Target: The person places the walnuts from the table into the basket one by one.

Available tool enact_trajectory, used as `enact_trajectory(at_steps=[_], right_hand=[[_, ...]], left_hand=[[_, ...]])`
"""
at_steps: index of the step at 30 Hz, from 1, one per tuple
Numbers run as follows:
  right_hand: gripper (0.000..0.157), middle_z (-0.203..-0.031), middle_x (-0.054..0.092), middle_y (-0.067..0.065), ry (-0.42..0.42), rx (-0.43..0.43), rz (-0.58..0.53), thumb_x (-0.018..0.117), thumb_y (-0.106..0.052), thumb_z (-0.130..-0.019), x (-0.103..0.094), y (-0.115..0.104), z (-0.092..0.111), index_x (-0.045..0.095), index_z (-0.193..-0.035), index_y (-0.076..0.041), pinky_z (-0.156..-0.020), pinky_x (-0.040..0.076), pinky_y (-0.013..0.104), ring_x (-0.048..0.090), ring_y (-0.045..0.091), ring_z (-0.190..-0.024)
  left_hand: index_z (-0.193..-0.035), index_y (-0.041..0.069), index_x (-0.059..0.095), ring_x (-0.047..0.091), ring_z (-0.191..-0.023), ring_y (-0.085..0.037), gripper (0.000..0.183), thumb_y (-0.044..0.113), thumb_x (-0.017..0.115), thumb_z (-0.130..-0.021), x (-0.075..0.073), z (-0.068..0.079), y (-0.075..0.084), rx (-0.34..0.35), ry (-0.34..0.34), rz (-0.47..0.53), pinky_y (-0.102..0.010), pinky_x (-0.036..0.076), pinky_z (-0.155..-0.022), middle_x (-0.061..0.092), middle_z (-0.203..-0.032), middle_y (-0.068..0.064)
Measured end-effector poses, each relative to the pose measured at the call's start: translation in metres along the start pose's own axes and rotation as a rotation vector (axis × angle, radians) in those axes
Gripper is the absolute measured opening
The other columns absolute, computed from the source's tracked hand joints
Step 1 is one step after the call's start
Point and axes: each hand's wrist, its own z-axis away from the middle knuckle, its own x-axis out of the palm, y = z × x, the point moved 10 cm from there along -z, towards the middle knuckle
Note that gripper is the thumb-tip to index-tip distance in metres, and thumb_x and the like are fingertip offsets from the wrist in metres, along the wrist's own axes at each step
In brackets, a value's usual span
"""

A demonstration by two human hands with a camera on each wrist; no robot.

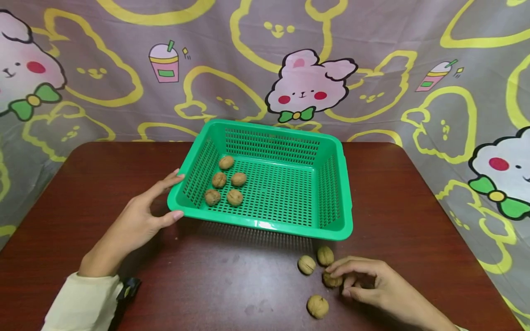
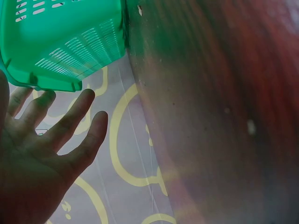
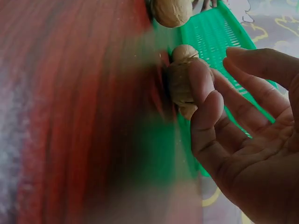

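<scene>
A green plastic basket (image 1: 265,224) with slotted walls stands on the table, several walnuts (image 1: 234,197) gathered at its left side. At the basket's left near corner, my left hand (image 1: 134,223) touches the rim with fingers and thumb spread. In the left wrist view its fingers (image 2: 77,112) are nearly straight beside the rim. My right hand (image 1: 378,280) is in front of the basket's right end, its fingertips on a dark walnut (image 1: 331,280). In the right wrist view the thumb stands apart from this walnut (image 3: 179,84). Two lighter walnuts (image 1: 307,265) lie close by.
Another walnut (image 1: 318,306) lies nearer the front of the dark red-brown table (image 1: 215,280). Behind the table hangs a grey cloth (image 1: 248,92) with cartoon rabbits and yellow outlines. A dark strap (image 1: 129,288) shows at the left wrist.
</scene>
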Motion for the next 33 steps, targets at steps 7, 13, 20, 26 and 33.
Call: enact_trajectory(at_steps=[7, 13, 20, 26, 33], right_hand=[[0.039, -0.128, 0.071, 0.008, 0.024, 0.015, 0.016, 0.067, 0.014, -0.093, -0.002, 0.011, 0.008, 0.070, -0.125, -0.008, -0.074, 0.060, 0.026, 0.067, 0.008, -0.104], [0.041, -0.128, 0.071, -0.001, 0.029, 0.037, 0.054, 0.069, 0.014, -0.091, 0.001, 0.021, 0.017, 0.070, -0.125, -0.009, -0.072, 0.059, 0.025, 0.068, 0.006, -0.097], [0.038, -0.124, 0.071, 0.002, 0.017, 0.090, 0.087, 0.071, 0.009, -0.093, 0.005, 0.025, 0.019, 0.070, -0.125, -0.010, -0.069, 0.058, 0.024, 0.067, 0.009, -0.087], [0.039, -0.123, 0.071, 0.004, 0.011, 0.064, 0.076, 0.071, 0.010, -0.092, 0.003, 0.014, 0.015, 0.069, -0.125, -0.012, -0.068, 0.057, 0.025, 0.066, 0.011, -0.088], [0.044, -0.130, 0.070, 0.008, -0.003, 0.006, -0.064, 0.066, 0.016, -0.092, -0.004, -0.015, 0.001, 0.067, -0.130, -0.006, -0.078, 0.060, 0.027, 0.068, 0.013, -0.102]], left_hand=[[-0.160, 0.033, 0.043, 0.038, -0.151, -0.047, 0.083, 0.014, 0.084, -0.090, 0.000, 0.000, 0.000, 0.003, 0.002, -0.003, -0.072, 0.038, -0.108, 0.032, -0.172, 0.002], [-0.160, 0.032, 0.043, 0.039, -0.151, -0.047, 0.083, 0.014, 0.083, -0.091, 0.001, 0.000, 0.000, 0.005, 0.002, -0.001, -0.071, 0.039, -0.108, 0.032, -0.172, 0.002], [-0.160, 0.034, 0.042, 0.039, -0.151, -0.047, 0.083, 0.015, 0.083, -0.091, 0.001, 0.000, 0.000, -0.003, -0.001, -0.008, -0.072, 0.038, -0.108, 0.031, -0.173, 0.003], [-0.160, 0.034, 0.042, 0.038, -0.151, -0.047, 0.083, 0.015, 0.083, -0.091, 0.001, 0.000, 0.000, -0.005, -0.001, -0.006, -0.073, 0.037, -0.108, 0.031, -0.173, 0.003], [-0.160, 0.034, 0.043, 0.038, -0.151, -0.048, 0.082, 0.014, 0.083, -0.091, 0.000, 0.000, 0.000, -0.006, 0.003, -0.008, -0.073, 0.037, -0.108, 0.032, -0.172, 0.002]])
